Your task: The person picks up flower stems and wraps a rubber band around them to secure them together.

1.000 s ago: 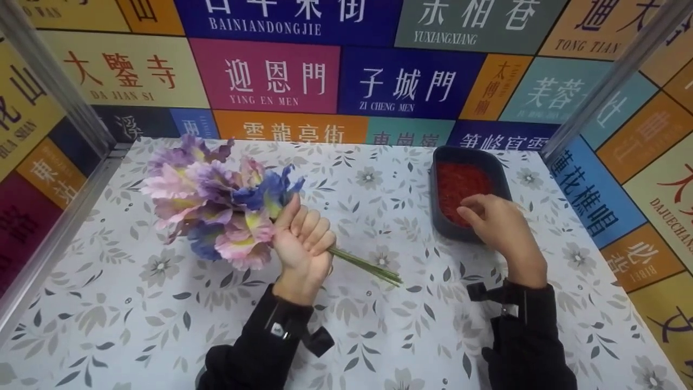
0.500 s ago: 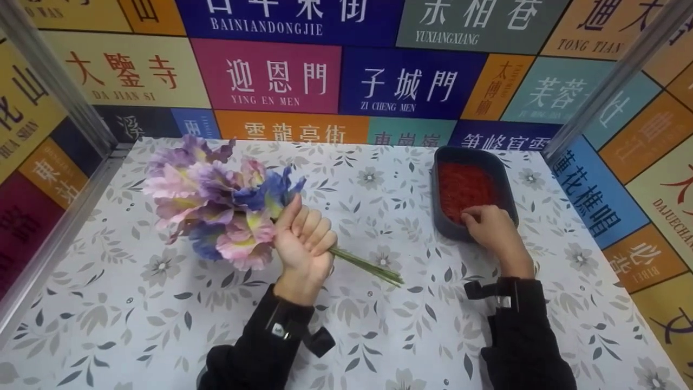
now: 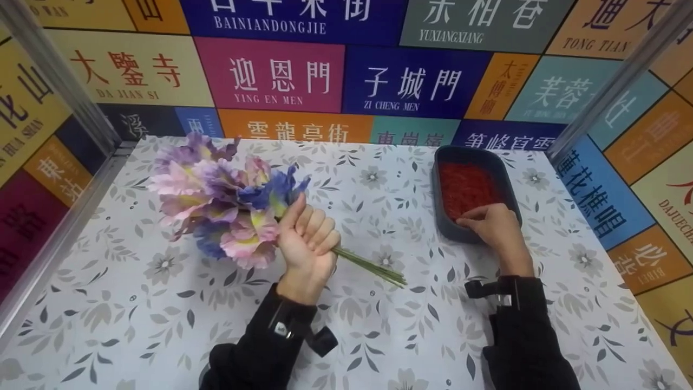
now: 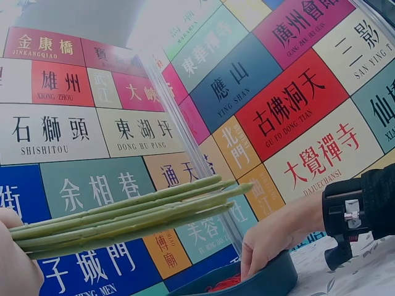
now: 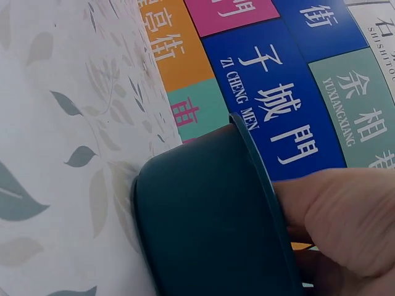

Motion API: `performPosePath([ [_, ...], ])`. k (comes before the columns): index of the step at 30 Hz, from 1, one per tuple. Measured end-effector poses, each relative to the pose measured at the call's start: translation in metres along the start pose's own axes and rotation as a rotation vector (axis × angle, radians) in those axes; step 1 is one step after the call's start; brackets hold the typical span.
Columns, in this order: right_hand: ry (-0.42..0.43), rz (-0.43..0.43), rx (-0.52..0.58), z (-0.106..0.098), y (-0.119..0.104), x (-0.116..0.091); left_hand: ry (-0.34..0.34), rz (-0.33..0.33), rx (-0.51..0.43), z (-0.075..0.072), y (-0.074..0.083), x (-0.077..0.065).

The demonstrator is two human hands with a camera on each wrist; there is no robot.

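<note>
Just now the right hand [image 3: 495, 227] had dropped from above the tray [image 3: 455, 233], where a second earlier its thumb and finger were apart, to the near end, its fingertips down inside. Thumb and fingertips were drawn together there among the red strands [image 3: 468, 187], or just beside them; whether they pinched a strand, the pictures did not show.

Meanwhile the left hand [image 3: 309, 244] had hardly changed: its fingers were curled round the flowers [image 3: 216, 200], blooms to the left, stems [image 3: 371, 265] poking out to the right and near, short of the tray. Whether the blooms touched the table [image 3: 379, 330] could not be told.

For the work in hand, that seemed to mean the picking from the tray had begun in earnest, with the bunch simply held steady beside it.
</note>
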State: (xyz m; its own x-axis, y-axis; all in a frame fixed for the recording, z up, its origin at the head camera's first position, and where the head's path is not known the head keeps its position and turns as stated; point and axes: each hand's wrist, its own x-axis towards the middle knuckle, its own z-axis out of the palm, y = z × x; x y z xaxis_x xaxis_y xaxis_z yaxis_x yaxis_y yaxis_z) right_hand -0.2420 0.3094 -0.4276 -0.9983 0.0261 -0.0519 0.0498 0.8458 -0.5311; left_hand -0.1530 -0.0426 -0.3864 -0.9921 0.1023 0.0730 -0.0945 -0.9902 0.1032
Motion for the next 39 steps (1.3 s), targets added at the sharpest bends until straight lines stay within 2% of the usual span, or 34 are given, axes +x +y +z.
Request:
performPosePath([
  [6,0.005,0.021,-0.005,0.0003,-0.0001,0.0002,-0.004,0.001,-0.005,0.0005,-0.0007,0.0000],
  [12,-0.044,0.062,-0.023,0.0016,-0.0001,0.0018,0.021,0.015,0.018,-0.0003,-0.0005,0.0009],
  [19,-0.025,0.044,-0.022,0.0014,-0.0015,0.0022,0.015,0.008,0.010,-0.0015,-0.0007,0.0014],
  [26,-0.010,0.068,-0.047,0.0021,-0.0029,0.0014,0.003,-0.003,0.015,-0.0008,-0.0014,0.0009],
  [31,0.004,0.046,-0.054,0.0027,-0.0027,0.0014,0.016,0.001,0.018,-0.0009,-0.0014,0.0008],
  [39,-0.028,0.049,-0.063,0.0027,-0.0026,0.0004,0.031,0.003,0.015,-0.0002,-0.0011,0.0001],
])
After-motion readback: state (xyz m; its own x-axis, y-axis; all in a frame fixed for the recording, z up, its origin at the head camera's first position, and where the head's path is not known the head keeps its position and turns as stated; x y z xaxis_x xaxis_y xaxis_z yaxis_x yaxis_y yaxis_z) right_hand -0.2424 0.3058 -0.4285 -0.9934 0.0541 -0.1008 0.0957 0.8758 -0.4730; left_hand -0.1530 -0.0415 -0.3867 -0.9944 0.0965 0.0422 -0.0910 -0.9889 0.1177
